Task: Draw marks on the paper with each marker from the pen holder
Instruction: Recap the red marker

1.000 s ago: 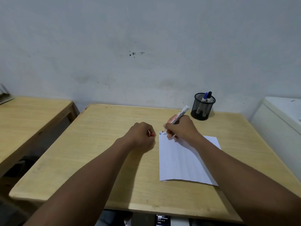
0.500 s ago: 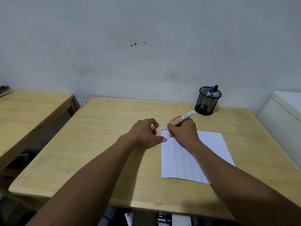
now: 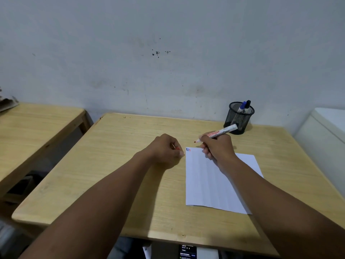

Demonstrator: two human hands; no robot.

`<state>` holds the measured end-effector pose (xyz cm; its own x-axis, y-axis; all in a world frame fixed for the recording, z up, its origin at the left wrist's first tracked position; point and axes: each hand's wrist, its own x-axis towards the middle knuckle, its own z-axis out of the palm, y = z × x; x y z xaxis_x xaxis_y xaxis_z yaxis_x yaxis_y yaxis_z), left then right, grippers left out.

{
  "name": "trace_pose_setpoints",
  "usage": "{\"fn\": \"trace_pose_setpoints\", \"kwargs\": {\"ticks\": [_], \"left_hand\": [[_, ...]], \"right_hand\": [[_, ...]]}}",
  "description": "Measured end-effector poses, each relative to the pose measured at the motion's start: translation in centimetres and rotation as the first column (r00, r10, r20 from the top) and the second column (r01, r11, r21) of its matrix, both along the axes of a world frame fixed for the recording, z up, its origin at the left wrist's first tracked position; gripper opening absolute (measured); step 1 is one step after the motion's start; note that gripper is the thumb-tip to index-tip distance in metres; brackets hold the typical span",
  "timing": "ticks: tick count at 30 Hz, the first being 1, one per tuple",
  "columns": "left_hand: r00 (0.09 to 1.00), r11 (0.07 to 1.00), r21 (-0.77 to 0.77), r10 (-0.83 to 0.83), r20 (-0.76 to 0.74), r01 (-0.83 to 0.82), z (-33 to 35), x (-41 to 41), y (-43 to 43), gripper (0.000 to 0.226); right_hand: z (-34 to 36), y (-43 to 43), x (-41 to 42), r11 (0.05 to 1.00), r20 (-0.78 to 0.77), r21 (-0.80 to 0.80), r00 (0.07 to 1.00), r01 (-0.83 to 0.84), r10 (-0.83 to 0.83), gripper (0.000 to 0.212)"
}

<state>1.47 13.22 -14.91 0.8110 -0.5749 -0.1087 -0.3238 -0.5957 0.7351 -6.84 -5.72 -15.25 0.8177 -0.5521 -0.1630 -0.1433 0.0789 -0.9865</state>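
A: Head view. We locate the red marker in the right hand, gripped between thumb and fingers around the front half of the barrel. The red tip points left, clear of the paper and just beyond its far left corner. The rear end of the barrel overlaps the pen holder in this view.

B: We confirm. The right forearm crosses the paper diagonally, and the heel of the hand lies over its far edge. And the left hand?

A: It sits curled on the table, just left of the paper's far corner. A small red piece, probably the cap, shows between its closed fingers. One fingertip touches or nearly touches the paper edge; we cannot tell which.

B: Markings?

A: The barrel reads "SNOWMAN" in red; the second line of print is too blurred to read. At the paper's far left corner we see short vertical strokes, dark blue to the left and red to the right.

B: Holder contents?

A: A blue-capped marker and a black-capped marker stand in the black mesh cup, near the table's far right corner.
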Motion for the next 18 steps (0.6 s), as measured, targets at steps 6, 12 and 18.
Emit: {"fn": "trace_pose_setpoints", "kwargs": {"ticks": [6,12,18], "left_hand": [[0.962,0.886,-0.438,0.033,-0.269,-0.153,2.4,0.5,-0.3,0.018],[0.899,0.775,-0.601,-0.102,-0.426,-0.197,5.0,0.1,-2.6,0.018],[0.875,0.749,-0.636,-0.169,-0.453,-0.184,6.0,-0.3,-3.7,0.016]], "right_hand": [[5.5,-1.6,0.1,0.976,0.048,0.149,0.987,-0.157,0.152,0.013],[8.4,-2.1,-0.3,0.959,0.072,0.212,0.981,-0.189,0.178,0.015],[9.0,-2.4,-0.6,0.957,0.111,0.211,0.977,-0.2,0.18,0.018]]}}
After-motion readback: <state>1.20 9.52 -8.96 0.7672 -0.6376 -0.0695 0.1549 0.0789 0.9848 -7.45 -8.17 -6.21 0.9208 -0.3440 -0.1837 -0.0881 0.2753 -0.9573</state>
